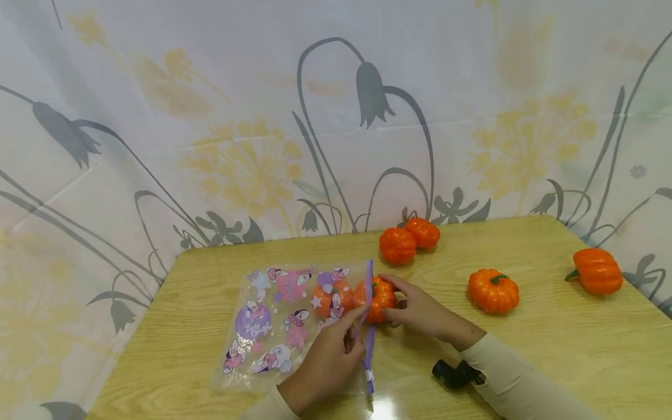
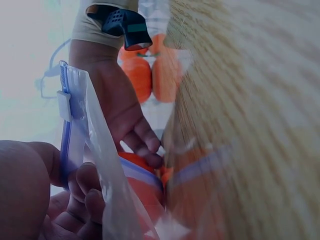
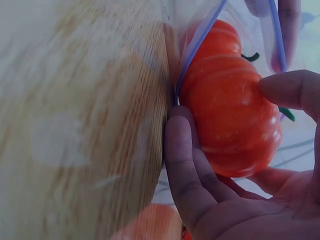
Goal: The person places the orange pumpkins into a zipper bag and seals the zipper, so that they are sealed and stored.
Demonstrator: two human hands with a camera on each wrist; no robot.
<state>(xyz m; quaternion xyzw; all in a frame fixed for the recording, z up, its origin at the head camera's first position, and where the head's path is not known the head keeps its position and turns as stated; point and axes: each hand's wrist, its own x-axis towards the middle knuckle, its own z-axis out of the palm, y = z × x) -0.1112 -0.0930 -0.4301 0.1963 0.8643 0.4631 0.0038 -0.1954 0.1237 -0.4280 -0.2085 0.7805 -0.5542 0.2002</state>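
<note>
A clear zip bag (image 1: 296, 344) with cartoon prints and a purple slider edge lies on the table, its mouth facing right. Inside it an orange toy pumpkin (image 1: 332, 298) shows through the plastic. My left hand (image 1: 328, 361) pinches the upper lip of the bag near the slider, lifting it in the left wrist view (image 2: 82, 195). A second toy pumpkin (image 3: 230, 115) sits partly within the bag's mouth, green stem up. Around it, my right hand (image 1: 422, 309) curls thumb and fingers, with some fingers low beside the tabletop in the right wrist view.
Two more pumpkins (image 1: 397, 245) touch each other at the table's back edge. Another pumpkin (image 1: 493, 291) sits right of my right hand, and one (image 1: 597, 272) lies tilted near the right edge. A patterned cloth (image 1: 336, 146) hangs behind the wooden table (image 1: 173, 326).
</note>
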